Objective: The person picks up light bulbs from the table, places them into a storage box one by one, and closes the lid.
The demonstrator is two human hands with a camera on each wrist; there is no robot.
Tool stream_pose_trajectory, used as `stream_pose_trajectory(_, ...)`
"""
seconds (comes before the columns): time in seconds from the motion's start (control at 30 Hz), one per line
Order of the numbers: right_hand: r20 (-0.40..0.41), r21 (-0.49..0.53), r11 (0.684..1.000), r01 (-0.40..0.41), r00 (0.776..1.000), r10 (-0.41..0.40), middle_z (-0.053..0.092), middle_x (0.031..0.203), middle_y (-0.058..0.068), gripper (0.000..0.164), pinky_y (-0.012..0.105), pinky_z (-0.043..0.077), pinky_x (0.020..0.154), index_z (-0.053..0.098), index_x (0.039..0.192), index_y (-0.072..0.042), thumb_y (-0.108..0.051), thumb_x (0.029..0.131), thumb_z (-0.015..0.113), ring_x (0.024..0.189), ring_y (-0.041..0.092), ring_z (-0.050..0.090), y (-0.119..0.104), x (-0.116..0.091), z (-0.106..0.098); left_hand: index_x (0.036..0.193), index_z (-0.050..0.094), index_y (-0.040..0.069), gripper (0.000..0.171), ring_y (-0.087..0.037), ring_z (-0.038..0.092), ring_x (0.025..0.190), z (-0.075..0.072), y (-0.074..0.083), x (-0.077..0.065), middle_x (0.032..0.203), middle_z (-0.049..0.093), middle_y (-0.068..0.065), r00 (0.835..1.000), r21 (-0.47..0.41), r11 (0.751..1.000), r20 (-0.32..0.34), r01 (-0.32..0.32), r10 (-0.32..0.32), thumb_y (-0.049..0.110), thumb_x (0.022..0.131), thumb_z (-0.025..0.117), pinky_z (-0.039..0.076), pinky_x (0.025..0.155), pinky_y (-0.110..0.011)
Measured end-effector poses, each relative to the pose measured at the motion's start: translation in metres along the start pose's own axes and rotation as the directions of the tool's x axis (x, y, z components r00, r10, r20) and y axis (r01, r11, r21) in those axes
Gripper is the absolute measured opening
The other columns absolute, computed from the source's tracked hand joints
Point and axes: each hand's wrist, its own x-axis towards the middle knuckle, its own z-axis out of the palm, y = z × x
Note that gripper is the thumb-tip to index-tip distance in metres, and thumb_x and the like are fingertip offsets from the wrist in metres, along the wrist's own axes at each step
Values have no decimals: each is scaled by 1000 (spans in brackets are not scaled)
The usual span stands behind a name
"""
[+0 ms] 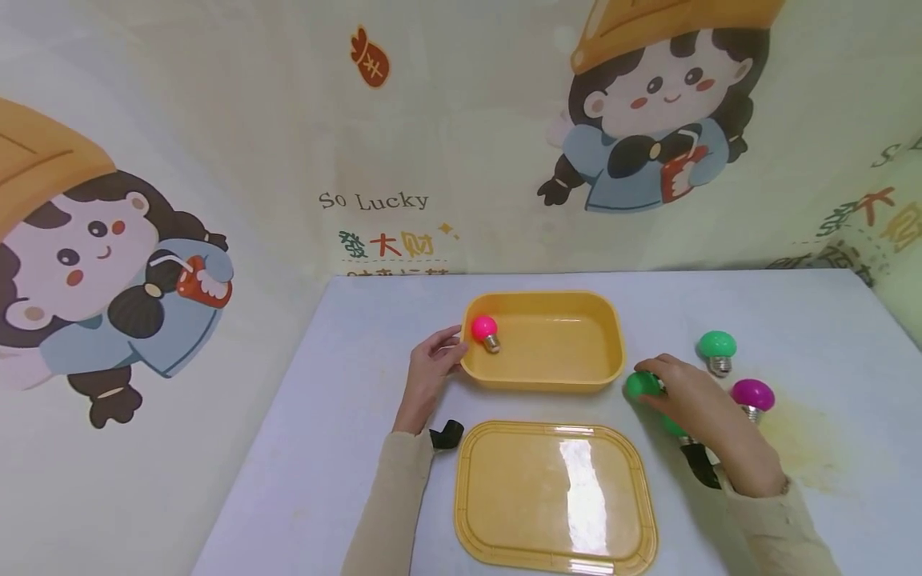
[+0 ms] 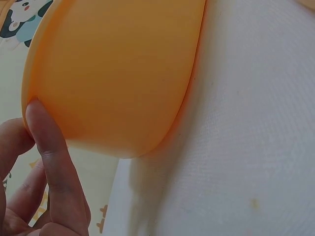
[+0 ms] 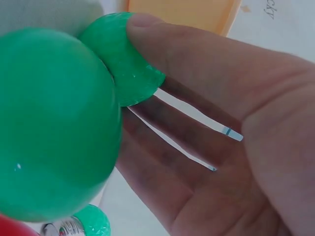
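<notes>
My left hand (image 1: 426,376) holds the left end of a yellow plastic tub (image 1: 543,382), its thumb and a finger at the rim in the left wrist view. A pink light bulb (image 1: 485,329) with a metal screw base lies inside that tub, near its left wall. Just off the tub's right front corner, my right hand (image 1: 695,404) grips a green light bulb (image 3: 120,61) between thumb and fingers. Another green bulb (image 1: 674,426) shows partly beneath this hand. A large green bulb (image 3: 54,123) fills the left of the right wrist view.
Right of the tub lie a further green bulb (image 1: 717,345) and a magenta bulb (image 1: 753,394). A flat yellow lid (image 1: 526,496) lies on the white table (image 1: 302,480) in front of the tub. Patterned sheeting (image 1: 468,120) rises behind the table.
</notes>
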Motion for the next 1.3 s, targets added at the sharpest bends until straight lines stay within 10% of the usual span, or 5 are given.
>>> stream_pose_trajectory(1.3, -145, 39, 997, 71, 987, -65, 64, 113, 23, 42, 51, 57, 78, 62, 120, 6, -10, 84, 78, 88, 37, 70, -25, 18, -42, 126, 68, 10, 37, -17, 64, 86, -1, 0, 0, 109, 63, -9, 1000, -25, 999, 15, -22, 22, 14, 90, 74, 56, 67, -21)
